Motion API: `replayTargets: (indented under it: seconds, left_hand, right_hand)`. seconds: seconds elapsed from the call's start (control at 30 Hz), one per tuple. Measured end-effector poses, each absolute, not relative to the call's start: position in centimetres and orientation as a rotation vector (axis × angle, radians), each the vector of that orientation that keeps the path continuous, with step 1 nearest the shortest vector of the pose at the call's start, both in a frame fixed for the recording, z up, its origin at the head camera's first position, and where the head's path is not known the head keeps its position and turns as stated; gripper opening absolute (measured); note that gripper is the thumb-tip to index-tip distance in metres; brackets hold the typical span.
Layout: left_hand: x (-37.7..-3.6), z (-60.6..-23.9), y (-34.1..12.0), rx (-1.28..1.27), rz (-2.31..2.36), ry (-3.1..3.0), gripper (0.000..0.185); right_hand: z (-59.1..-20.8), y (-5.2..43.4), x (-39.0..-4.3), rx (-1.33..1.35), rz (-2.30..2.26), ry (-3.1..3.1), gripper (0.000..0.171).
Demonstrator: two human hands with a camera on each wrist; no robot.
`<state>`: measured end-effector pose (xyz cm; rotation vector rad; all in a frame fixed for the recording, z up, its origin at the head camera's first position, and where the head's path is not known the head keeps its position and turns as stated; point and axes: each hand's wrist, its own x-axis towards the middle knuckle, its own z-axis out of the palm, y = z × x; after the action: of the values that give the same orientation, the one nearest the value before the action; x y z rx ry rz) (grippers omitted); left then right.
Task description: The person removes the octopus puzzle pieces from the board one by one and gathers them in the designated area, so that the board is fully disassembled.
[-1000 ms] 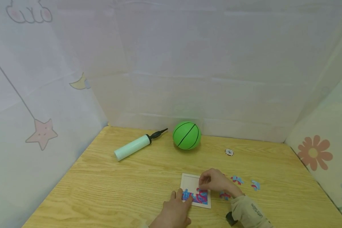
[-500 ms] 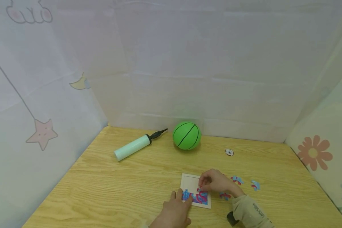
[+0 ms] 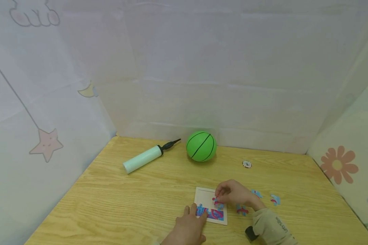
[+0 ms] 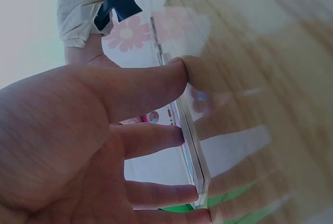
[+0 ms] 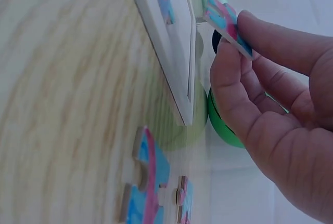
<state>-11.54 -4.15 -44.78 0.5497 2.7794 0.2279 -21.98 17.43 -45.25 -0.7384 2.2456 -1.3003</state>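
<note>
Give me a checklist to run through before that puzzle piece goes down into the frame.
1. Piece held: right hand pinches the puzzle piece. Ok.
2. Frame steadied: left hand presses fingers on the puzzle frame edge. Ok.
3. Piece over the frame, apart from it. Ok.
4. Piece orientation against the open slot. Cannot tell.
5. Loose pieces lie beside the frame, outside it. Ok.
6. Green ball and pump lie away from the frame. Ok.

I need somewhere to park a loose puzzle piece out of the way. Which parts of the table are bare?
Bare table stretches left of the puzzle frame, in front of the air pump. Another bare strip lies between the frame and the green ball. Right of the right hand it is crowded with loose puzzle pieces.
</note>
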Motion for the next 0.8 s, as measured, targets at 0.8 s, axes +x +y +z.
replayTargets:
  seconds: [0.8]
  left_hand:
    - [-11.5, -45.0, -4.1, 0.533, 0.232, 2.791, 0.064]
  right_hand:
    - [-45.9, 24.4, -21.6, -0.712, -1.428, 2.191, 0.019]
